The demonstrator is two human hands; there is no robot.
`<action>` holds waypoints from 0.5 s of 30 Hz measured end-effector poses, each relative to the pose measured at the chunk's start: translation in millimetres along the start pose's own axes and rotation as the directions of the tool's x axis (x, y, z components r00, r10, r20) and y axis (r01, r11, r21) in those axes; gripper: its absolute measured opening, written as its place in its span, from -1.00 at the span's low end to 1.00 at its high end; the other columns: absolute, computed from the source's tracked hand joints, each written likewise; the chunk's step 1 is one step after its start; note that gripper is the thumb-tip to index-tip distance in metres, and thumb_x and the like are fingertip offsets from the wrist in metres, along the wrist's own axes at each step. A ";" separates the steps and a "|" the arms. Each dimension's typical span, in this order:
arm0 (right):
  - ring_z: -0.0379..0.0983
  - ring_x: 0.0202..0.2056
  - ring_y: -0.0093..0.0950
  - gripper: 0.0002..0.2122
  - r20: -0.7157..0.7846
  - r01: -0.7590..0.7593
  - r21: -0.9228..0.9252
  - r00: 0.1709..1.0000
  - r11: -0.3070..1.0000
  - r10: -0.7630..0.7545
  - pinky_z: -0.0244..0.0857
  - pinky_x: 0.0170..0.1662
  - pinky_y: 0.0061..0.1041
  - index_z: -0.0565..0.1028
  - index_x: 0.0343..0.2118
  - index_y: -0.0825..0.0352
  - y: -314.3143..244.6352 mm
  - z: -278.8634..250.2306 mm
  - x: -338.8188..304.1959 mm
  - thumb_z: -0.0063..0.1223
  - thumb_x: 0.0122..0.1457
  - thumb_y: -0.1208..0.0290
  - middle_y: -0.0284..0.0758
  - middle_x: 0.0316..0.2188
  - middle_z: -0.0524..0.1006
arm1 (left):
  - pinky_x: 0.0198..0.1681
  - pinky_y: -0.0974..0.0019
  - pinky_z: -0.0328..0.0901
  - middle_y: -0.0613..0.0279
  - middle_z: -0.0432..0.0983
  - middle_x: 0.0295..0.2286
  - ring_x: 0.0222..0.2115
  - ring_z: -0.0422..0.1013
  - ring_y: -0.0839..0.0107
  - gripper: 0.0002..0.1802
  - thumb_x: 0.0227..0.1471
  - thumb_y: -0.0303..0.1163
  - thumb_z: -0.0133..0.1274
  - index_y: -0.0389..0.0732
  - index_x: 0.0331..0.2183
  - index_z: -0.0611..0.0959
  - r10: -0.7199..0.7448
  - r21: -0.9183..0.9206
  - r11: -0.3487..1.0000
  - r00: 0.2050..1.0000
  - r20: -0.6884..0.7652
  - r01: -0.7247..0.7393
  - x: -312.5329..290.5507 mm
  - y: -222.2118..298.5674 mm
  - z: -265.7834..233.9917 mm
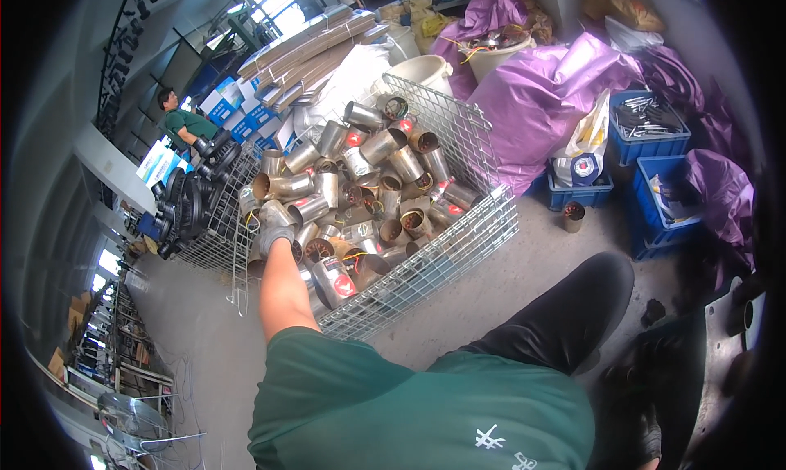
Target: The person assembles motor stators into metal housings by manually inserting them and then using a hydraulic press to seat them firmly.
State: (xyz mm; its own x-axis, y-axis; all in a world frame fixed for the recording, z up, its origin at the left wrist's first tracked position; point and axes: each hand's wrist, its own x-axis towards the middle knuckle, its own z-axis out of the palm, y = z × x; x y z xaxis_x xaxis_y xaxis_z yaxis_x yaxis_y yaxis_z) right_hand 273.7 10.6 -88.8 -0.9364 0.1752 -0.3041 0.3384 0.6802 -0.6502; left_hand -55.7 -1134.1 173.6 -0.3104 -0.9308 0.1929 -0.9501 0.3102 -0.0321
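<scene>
My left hand (pixel 275 234), in a grey glove, reaches into a wire mesh basket (pixel 458 234). Its fingers are closed round a silvery metal motor casing (pixel 276 214) at the basket's left side. The basket is heaped with similar open-ended metal cylinders, several with red round labels and some showing copper windings and yellow wires inside. Just below my hand lies a casing with a red label (pixel 334 280). At the lower right, a dim shape beside a metal plate (pixel 706 380) looks like my right hand (pixel 651 441); its fingers are too dark to make out.
A single casing (pixel 573 217) stands on the floor right of the basket. Beyond it are blue crates (pixel 651 146) and purple sheeting (pixel 532 101). Black round parts (pixel 192 200) fill another mesh basket at left, near a co-worker (pixel 184 124). A fan (pixel 131 421) stands lower left.
</scene>
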 end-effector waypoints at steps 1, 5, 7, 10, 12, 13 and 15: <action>0.29 0.23 -0.17 -0.45 0.093 -0.024 -0.068 0.995 0.997 0.030 0.22 0.30 -0.24 0.34 0.30 0.23 18.6 -11.4 -1.8 0.14 0.31 0.12 -0.02 0.24 0.29 | 0.14 0.00 0.45 -0.01 0.50 0.21 0.19 0.50 0.10 -0.19 0.07 0.18 0.23 -0.19 0.18 0.63 -0.037 -0.042 0.998 0.999 0.014 0.038 -20.4 14.5 2.4; 0.16 0.42 -0.21 -0.35 0.306 -0.096 -0.213 0.938 0.972 0.160 0.11 0.43 -0.28 0.23 0.45 0.12 39.8 -23.3 -8.8 0.11 0.37 0.04 0.02 0.46 0.13 | 0.11 0.00 0.46 0.06 0.48 0.22 0.17 0.50 0.08 -0.24 0.10 0.09 0.26 -0.17 0.20 0.61 -0.109 -0.103 0.989 0.994 0.017 0.110 -96.3 44.9 -30.4; 0.19 0.39 -0.19 -0.37 0.313 -0.104 -0.197 0.936 0.975 0.163 0.13 0.41 -0.27 0.26 0.42 0.13 28.8 -14.7 -1.2 0.12 0.37 0.04 0.02 0.43 0.17 | 0.09 0.00 0.47 0.11 0.49 0.20 0.14 0.51 0.10 -0.30 0.12 0.01 0.27 -0.10 0.21 0.59 -0.105 0.029 0.994 0.994 0.019 0.104 -76.7 22.6 -16.5; 0.24 0.35 -0.18 -0.42 0.285 -0.120 -0.201 0.943 0.972 0.175 0.17 0.39 -0.26 0.32 0.38 0.15 7.9 -16.0 -5.2 0.12 0.37 0.05 0.03 0.38 0.23 | 0.06 -0.01 0.48 0.19 0.50 0.16 0.10 0.52 0.15 -0.34 0.15 -0.11 0.27 0.02 0.25 0.53 -0.218 -0.018 0.976 0.975 -0.046 0.217 -84.6 22.7 -2.0; 0.27 0.32 -0.16 -0.44 0.256 -0.135 -0.210 0.948 0.968 0.188 0.19 0.37 -0.26 0.35 0.35 0.16 -1.8 -20.1 -12.9 0.12 0.37 0.06 0.03 0.34 0.28 | 0.11 -0.16 0.46 0.22 0.44 0.16 0.15 0.45 0.14 -0.37 0.21 -0.19 0.21 0.14 0.29 0.48 -0.246 -0.039 0.969 0.969 -0.004 0.246 -97.1 33.7 -7.3; 0.28 0.31 -0.16 -0.46 0.249 -0.141 -0.220 0.949 0.965 0.195 0.20 0.36 -0.26 0.37 0.34 0.16 -6.5 -19.6 -13.1 0.12 0.37 0.06 0.03 0.33 0.30 | 0.12 -0.21 0.45 0.22 0.43 0.16 0.16 0.43 0.13 -0.39 0.22 -0.20 0.20 0.14 0.28 0.48 -0.251 -0.026 0.967 0.968 0.012 0.252 -103.6 39.7 -12.8; 0.31 0.28 -0.15 -0.48 0.250 -0.136 -0.221 0.949 0.966 0.191 0.22 0.34 -0.25 0.40 0.31 0.17 -11.9 -19.4 -12.2 0.12 0.37 0.06 0.03 0.30 0.34 | 0.15 -0.34 0.41 0.21 0.41 0.16 0.21 0.36 0.10 -0.45 0.26 -0.19 0.14 0.15 0.26 0.50 -0.273 -0.038 0.961 0.962 0.034 0.274 -92.7 29.0 -14.5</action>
State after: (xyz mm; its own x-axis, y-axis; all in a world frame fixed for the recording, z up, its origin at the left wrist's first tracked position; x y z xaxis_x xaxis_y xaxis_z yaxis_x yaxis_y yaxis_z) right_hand 279.3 14.2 -63.8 -0.8008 0.1181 -0.5872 0.4337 0.7905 -0.4324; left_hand -54.0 -1036.0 169.1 -0.0405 -0.9862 0.1605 -0.9970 0.0506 0.0591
